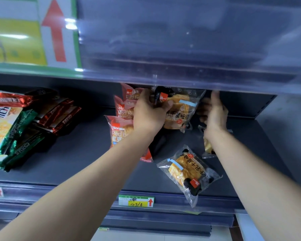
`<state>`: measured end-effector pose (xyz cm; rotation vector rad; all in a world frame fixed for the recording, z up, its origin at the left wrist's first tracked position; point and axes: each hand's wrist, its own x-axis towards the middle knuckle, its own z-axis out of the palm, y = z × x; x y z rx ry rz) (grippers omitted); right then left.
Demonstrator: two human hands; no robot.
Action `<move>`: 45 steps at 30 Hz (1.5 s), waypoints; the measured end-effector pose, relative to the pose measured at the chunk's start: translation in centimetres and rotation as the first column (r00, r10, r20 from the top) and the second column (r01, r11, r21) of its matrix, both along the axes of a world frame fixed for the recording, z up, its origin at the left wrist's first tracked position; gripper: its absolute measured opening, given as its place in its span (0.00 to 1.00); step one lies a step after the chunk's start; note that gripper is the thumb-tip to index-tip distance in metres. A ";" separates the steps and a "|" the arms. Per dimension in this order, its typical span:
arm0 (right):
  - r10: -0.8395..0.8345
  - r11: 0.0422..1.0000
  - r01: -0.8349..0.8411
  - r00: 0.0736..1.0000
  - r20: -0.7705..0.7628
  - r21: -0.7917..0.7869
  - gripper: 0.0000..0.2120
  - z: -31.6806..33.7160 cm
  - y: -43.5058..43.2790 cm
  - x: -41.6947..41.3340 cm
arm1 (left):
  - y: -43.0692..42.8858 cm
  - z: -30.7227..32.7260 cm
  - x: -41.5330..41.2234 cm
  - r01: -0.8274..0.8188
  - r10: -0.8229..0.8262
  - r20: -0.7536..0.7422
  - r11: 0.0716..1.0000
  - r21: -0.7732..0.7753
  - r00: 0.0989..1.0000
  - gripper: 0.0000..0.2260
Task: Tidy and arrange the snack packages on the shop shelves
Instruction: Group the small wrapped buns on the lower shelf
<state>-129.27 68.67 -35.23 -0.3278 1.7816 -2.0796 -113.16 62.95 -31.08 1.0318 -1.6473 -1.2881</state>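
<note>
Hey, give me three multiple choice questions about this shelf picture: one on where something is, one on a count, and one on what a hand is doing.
1. Where does the upside-down toast package lie?
A. near the front edge of the shelf, right of the price tag
B. in a basket
C. on the floor

2. How many pink red bean packages show?
A. one
B. three
C. six

3. What is the left hand doing?
A. hanging idle
B. pressing the price tag
C. gripping the top of an upright toast package

Answers:
1 A: its corner sticks out over the front rail beside the tag.
2 B: three overlap, front to back.
3 C: its fingers curl round the package's top.
</note>
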 end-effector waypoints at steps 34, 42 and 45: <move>0.357 0.815 -0.209 0.916 -0.183 0.541 0.25 -3.6 2.0 1.4 | -1.9 -3.8 6.5 0.634 -0.126 0.984 0.773 0.015 0.130 0.42; 0.266 0.838 -0.085 0.926 -0.268 0.538 0.19 -4.4 1.8 2.1 | -2.4 -5.9 7.1 0.510 0.378 0.737 0.543 -0.667 0.561 0.29; 0.258 0.845 -0.091 0.933 -0.253 0.527 0.17 -4.5 2.0 2.3 | -2.8 -7.1 7.2 0.513 0.399 0.675 0.444 -0.734 0.620 0.28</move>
